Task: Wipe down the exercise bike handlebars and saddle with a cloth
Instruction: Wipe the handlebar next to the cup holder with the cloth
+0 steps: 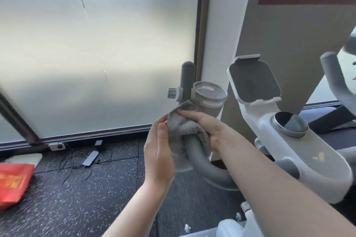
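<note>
Both arms reach forward, bare to the elbow. The right hand [207, 127] wraps around the gray cloth [185, 131] on the handlebar [200, 161], with its fingers pointing left and its thumb below. The left hand [159, 152] stands upright beside it, fingers straight, its palm flat against the cloth.

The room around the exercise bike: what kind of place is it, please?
Probably a gym or home workout room. The exercise bike with grey handlebar stands on speckled rubber flooring, next to a frosted glass wall.
</note>
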A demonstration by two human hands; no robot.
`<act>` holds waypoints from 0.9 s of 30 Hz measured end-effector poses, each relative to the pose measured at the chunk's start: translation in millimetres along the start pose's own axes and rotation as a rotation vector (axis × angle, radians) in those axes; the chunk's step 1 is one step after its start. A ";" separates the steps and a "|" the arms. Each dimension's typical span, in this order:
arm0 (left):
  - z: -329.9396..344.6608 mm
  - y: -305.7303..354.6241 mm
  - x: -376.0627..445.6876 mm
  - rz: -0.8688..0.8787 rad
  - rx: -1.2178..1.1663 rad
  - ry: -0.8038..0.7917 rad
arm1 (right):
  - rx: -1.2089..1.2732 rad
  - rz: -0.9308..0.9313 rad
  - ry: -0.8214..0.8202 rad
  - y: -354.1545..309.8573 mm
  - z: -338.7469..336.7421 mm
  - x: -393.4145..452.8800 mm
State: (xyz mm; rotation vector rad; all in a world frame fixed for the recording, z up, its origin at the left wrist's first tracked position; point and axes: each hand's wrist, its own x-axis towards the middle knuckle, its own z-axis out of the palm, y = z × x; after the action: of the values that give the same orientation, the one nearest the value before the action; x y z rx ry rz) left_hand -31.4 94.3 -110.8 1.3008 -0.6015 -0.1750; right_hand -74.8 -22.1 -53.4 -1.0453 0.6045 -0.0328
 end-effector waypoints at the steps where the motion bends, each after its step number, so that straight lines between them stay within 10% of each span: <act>1: -1.8 -0.3 -0.7 -0.016 -0.009 -0.003 | 0.042 0.017 -0.044 -5.6 -2.9 4.4; 7: -12.4 11.0 -16.7 0.044 0.080 0.041 | 0.016 -0.189 0.072 -12.4 6.4 21.3; 14: -8.7 0.0 -1.5 -0.013 0.071 -0.119 | -1.425 -0.268 0.877 8.5 36.5 11.8; 24: -5.6 31.5 32.6 0.100 0.071 -0.350 | -0.891 -0.273 0.963 -2.3 37.8 10.3; 27: -9.5 28.1 29.8 0.089 0.072 -0.359 | -1.160 -0.220 1.006 13.6 47.3 -11.5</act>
State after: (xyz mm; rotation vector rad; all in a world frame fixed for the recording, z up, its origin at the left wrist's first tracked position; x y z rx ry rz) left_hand -7.5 96.9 -76.3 1.3192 -0.9769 -0.3199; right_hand -65.1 26.3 -42.5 -2.2451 1.4980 -0.4667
